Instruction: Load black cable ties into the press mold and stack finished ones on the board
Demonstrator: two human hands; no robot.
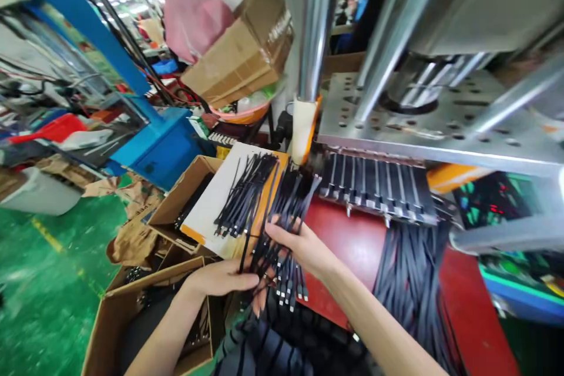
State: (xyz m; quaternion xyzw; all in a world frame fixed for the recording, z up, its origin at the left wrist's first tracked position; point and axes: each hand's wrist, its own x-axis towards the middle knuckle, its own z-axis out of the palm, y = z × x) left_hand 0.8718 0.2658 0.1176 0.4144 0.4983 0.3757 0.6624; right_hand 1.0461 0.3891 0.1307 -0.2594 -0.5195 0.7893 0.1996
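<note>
Short black cables (284,279) with small metal-tipped connectors hang in a bunch between my hands, over the red tabletop's left edge. My left hand (227,279) is closed round their lower left part, fingers partly hidden behind them. My right hand (293,241) grips the same bunch higher up, thumb on top. Just beyond, another bundle of black cables (247,191) lies on a white board (211,188) with an orange edge. To the right, a row of black cables (374,182) sits clamped in a metal fixture beneath the press, and a long bunch (405,282) hangs from it.
A press with a drilled metal plate (440,123) and steel columns stands over the red tabletop (343,235). Open cardboard boxes (99,329) holding black items are at lower left. A tilted carton (238,59) and a blue machine (163,147) stand behind.
</note>
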